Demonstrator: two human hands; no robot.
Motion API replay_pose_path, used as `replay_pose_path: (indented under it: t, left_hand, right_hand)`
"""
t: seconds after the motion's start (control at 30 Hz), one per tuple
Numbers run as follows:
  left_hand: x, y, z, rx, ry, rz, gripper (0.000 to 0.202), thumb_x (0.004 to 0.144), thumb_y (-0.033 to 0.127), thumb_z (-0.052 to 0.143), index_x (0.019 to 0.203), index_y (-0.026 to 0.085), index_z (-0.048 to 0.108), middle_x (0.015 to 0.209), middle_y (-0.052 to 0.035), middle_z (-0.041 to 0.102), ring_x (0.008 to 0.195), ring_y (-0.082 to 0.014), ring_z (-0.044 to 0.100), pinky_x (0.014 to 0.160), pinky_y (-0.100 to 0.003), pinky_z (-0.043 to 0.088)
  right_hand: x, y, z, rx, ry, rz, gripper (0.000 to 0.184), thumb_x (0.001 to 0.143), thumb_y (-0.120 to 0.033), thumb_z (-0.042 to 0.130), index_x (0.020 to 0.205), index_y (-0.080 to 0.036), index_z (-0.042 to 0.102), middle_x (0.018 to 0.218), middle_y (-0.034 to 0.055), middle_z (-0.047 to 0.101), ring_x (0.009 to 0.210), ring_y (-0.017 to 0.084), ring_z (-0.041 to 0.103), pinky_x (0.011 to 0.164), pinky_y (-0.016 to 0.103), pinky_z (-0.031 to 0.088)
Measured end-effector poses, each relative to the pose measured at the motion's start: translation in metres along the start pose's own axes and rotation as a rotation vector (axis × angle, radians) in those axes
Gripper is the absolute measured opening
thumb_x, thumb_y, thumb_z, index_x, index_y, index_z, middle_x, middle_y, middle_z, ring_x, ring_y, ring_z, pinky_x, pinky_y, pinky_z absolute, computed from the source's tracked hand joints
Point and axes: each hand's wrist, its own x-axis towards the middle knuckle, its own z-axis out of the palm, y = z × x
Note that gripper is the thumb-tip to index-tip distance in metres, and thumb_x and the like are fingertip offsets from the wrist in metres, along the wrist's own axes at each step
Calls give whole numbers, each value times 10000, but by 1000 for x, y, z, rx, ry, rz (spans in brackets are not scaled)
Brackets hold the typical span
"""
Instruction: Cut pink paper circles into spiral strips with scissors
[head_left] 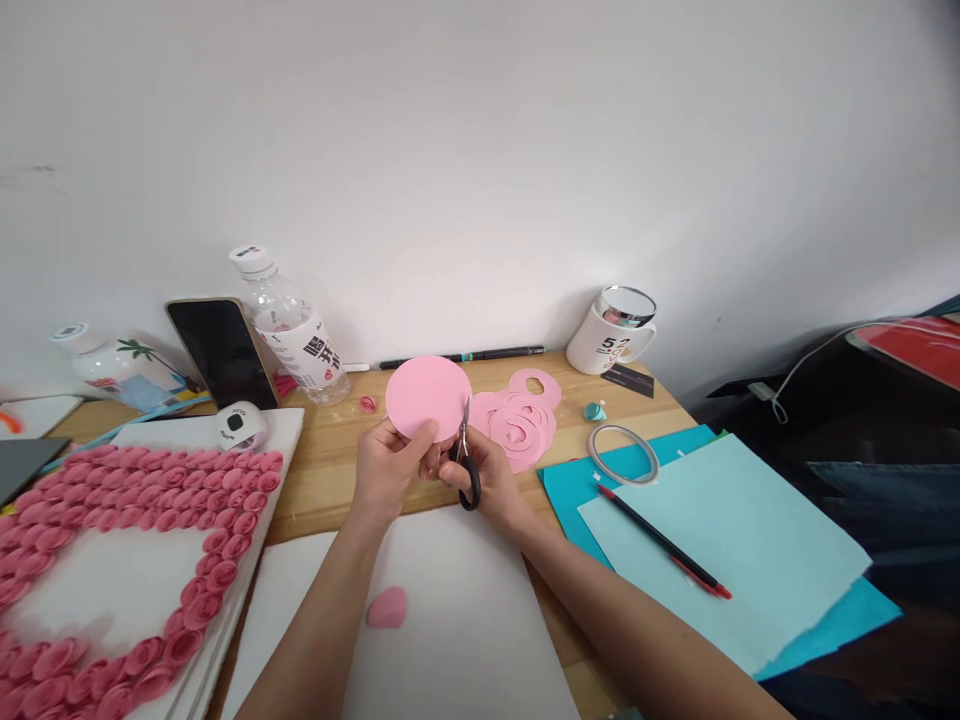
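My left hand [390, 462] pinches the lower edge of a pink paper circle [426, 394] and holds it upright above the wooden table [330, 450]. My right hand [480, 475] grips black-handled scissors [465, 462]. Their blades point up and meet the right edge of the circle. Both hands sit close together over the table's middle. A small rolled pink paper rose [387, 607] lies on a white sheet [465, 620] between my forearms.
A white board [112, 580] edged with several pink paper roses lies at left. Pink spiral cut-outs [521, 420], a tape ring [622, 453], blue paper sheets [735, 540] with a red pencil [664, 543] lie at right. A phone [221, 352], bottles [289, 325] and a mug [611, 335] line the wall.
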Motion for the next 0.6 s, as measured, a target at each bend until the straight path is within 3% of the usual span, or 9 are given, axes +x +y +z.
replay_pose_path:
  t: [0.4, 0.6]
  left_hand:
    - [2, -4, -3, -96, -91, 48, 241, 716, 328, 629, 613, 155, 496, 413, 37, 507, 367, -70, 433, 364, -202, 321]
    - [2, -10, -4, -57, -68, -63, 267, 621, 342, 717, 613, 146, 536, 421, 36, 528, 318, -57, 401, 327, -192, 312]
  right_hand:
    - [-2, -3, 5, 24, -6, 59, 369, 646, -460, 707, 748, -190, 477, 580, -50, 468, 473, 76, 410, 450, 212, 334]
    - [-3, 7, 4, 6, 4, 83, 404, 630, -488, 713, 759, -192, 469, 592, -46, 454, 485, 79, 383, 460, 222, 337]
